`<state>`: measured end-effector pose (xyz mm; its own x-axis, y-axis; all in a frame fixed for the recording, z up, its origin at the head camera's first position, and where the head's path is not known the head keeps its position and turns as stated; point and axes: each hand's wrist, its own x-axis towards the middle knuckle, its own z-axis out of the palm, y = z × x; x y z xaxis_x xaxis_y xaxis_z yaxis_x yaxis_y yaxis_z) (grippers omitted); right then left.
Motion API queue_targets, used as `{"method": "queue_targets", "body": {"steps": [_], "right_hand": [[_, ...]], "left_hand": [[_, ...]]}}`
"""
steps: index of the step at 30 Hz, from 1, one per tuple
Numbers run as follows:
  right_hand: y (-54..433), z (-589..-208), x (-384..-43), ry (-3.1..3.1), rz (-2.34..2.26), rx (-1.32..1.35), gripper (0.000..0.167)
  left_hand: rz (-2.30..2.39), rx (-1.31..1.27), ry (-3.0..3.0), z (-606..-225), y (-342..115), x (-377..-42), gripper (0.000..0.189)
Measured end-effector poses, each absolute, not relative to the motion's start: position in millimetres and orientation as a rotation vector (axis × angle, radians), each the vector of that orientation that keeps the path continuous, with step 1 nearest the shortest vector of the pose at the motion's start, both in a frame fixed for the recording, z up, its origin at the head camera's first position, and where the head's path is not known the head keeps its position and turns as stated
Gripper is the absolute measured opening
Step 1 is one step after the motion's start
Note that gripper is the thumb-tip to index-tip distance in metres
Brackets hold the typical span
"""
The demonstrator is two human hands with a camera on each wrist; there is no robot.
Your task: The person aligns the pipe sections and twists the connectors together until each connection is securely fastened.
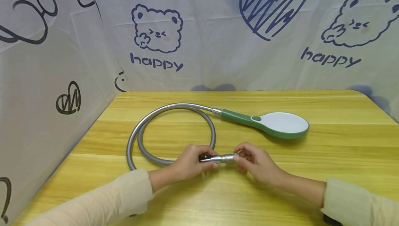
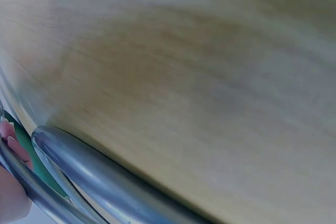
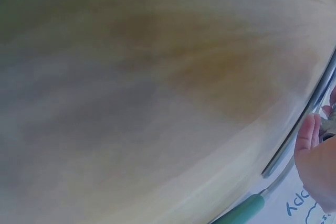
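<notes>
In the head view, my left hand (image 1: 192, 160) grips the end of a grey shower hose (image 1: 174, 105) just behind its silver metal connector (image 1: 227, 158), between thumb and fingers. At the connector's free end, my right hand (image 1: 258, 162) pinches with thumb and forefinger; a tiny orange bit (image 1: 239, 152) shows between those fingertips. The connector points right. Behind the hands lies a green handheld shower head (image 1: 240, 117) with a white oval face, joined to the hose's other end. In the right wrist view, the connector's dark opening (image 3: 328, 137) faces my fingers.
The hose loops in a coil on the left half of the wood-grain table (image 1: 343, 143). White cloth (image 1: 212, 46) with drawn bears and hearts hangs behind and along the left side. A small dark object (image 1: 331, 220) shows under the right sleeve.
</notes>
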<state>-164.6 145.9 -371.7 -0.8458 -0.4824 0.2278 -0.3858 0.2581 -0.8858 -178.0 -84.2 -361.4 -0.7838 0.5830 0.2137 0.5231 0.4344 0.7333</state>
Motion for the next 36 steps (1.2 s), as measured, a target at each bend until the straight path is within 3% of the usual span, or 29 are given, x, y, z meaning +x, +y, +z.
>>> {"method": "queue_targets", "body": {"steps": [5,13,29,36], "right_hand": [[147.8,-369.8,-164.6,2.421,-1.558,-0.851,0.034],[149.8,-368.6,-164.9,2.480,-1.490,-0.875,0.021],[148.1,-364.9,-165.4,2.551,-1.506,-0.832,0.026],[146.3,-368.2,-165.9,2.507,-1.558,-0.833,0.018]], "left_hand": [[1.286,0.968,2.582,-359.7,-84.4,-176.3,0.017],[1.290,0.969,2.572,-358.8,-85.4,-174.9,0.017],[1.289,0.967,2.582,-359.1,-84.8,-174.1,0.017],[1.278,0.955,2.586,-358.0,-84.6,-173.7,0.017]]}}
